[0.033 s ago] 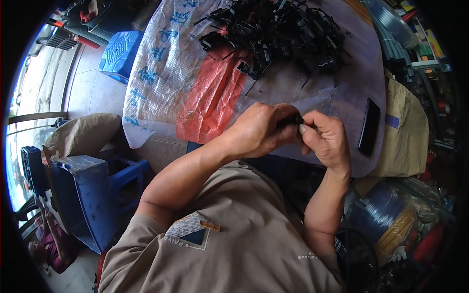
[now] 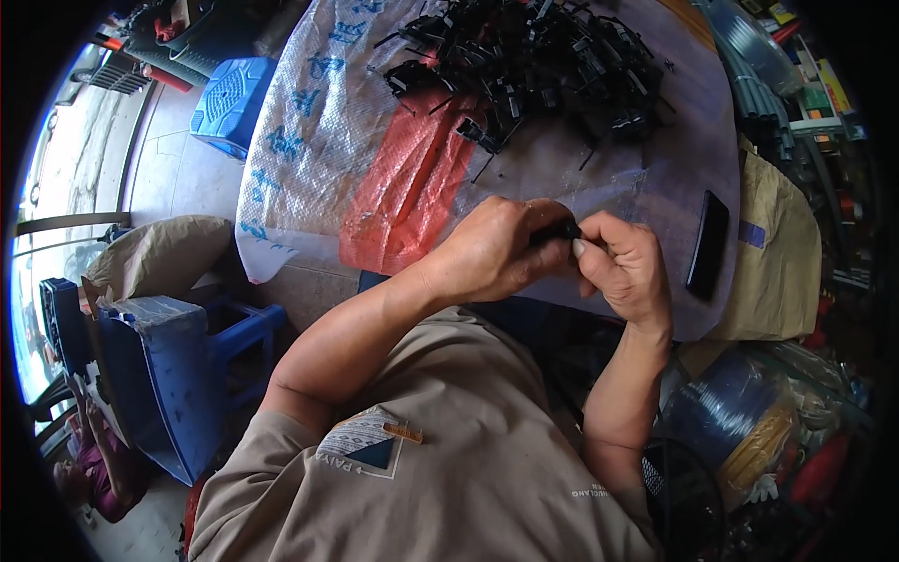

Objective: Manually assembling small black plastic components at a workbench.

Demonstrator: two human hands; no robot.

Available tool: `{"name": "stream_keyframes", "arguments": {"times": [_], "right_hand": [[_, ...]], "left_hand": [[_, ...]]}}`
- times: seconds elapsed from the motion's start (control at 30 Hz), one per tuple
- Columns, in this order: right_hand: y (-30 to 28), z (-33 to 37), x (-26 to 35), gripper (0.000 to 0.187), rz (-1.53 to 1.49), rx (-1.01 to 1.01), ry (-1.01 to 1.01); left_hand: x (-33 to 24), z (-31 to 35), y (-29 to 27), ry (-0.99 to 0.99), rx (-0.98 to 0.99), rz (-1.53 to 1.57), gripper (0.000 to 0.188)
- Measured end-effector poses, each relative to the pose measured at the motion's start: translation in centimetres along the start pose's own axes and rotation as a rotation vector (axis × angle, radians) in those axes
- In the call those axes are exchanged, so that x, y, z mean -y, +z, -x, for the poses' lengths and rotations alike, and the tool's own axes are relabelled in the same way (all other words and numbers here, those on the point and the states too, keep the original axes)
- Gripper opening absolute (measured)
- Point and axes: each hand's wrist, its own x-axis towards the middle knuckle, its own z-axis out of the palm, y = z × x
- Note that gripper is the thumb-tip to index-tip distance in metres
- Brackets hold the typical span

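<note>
Above the near edge of the table, my left hand (image 2: 506, 248) is closed around a small black part (image 2: 562, 230). My right hand (image 2: 622, 267) meets it from the other side, thumb and forefinger pinched at the end of that part. Most of the piece is hidden by my fingers, so its exact kind does not show. Beyond my hands lies a heap of black plastic parts (image 2: 524, 80) with thin stick-like ends, tangled together. A red strip (image 2: 407, 192) crosses the woven plastic sheet (image 2: 300, 140) under the heap.
A black phone (image 2: 708, 245) lies at the table's right side, beside a tan sack (image 2: 773, 253). On the left are a blue stool (image 2: 232, 101), a blue bin (image 2: 169, 375) and another sack (image 2: 159, 253). Another person (image 2: 103, 468) is at the lower left. Wrapped rolls (image 2: 735, 412) lie lower right.
</note>
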Motion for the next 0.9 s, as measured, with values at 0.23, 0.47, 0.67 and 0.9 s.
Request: {"name": "stream_keyframes", "arguments": {"times": [0.23,0.47,0.67,0.9], "right_hand": [[0.7,-3.5,0.8,0.007,0.168,-0.242,-0.29],[-1.9,-9.1,-3.7,0.02,0.862,-0.415,-0.303],[-0.9,-7.0,-1.0,0.029,0.646,-0.408,-0.199],[-1.7,-3.7,0.2,0.014,-0.022,-0.363,-0.063]], "left_hand": [[-0.3,2.1,-4.0,-0.148,-0.135,0.834,0.032],[3.5,6.7,-19.3,0.375,-0.72,0.978,0.046],[4.8,9.7,-28.8,0.243,-1.191,0.571,0.043],[2.3,5.9,-22.7,0.321,-0.975,0.086,0.028]]}}
